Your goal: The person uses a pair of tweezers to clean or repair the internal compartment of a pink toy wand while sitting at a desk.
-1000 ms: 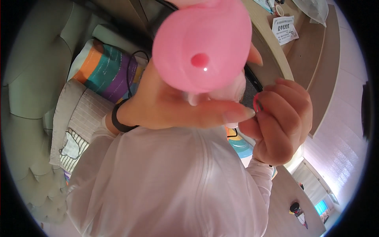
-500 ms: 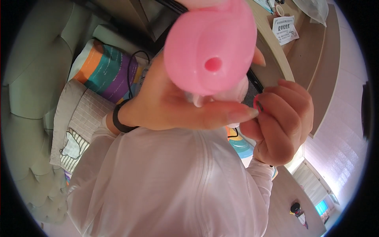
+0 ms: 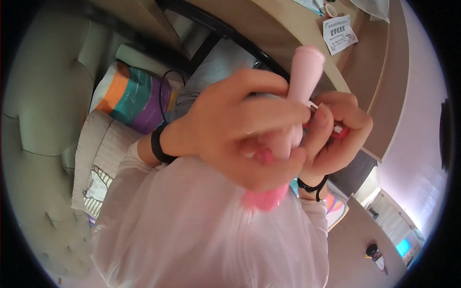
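My left hand (image 3: 240, 127) is closed around a pink plastic object whose kind I cannot make out. Its smooth, pale pink handle (image 3: 307, 72) sticks up past my fingers. A brighter pink part (image 3: 269, 198) shows blurred below my palm. Beside it my right hand (image 3: 338, 127) is closed, its thumb and fingers curled close to the base of the handle. Between those fingers is a small red-pink piece (image 3: 340, 131) with a pale middle, too small to name. Both hands are in front of my chest, and the left hides much of the object.
A striped cushion (image 3: 137, 93) and a beige fabric piece (image 3: 103, 149) lie on the left near a tufted grey-green backrest (image 3: 43, 125). On the wooden shelf at the upper right are a printed paper (image 3: 340, 34) and a ring-shaped roll (image 3: 330, 9). A dark frame edge (image 3: 225, 31) runs behind my hands.
The pink object has been turned over: its rounded head was up near the camera and now points down, with the handle up. My right hand has come in closer to it.
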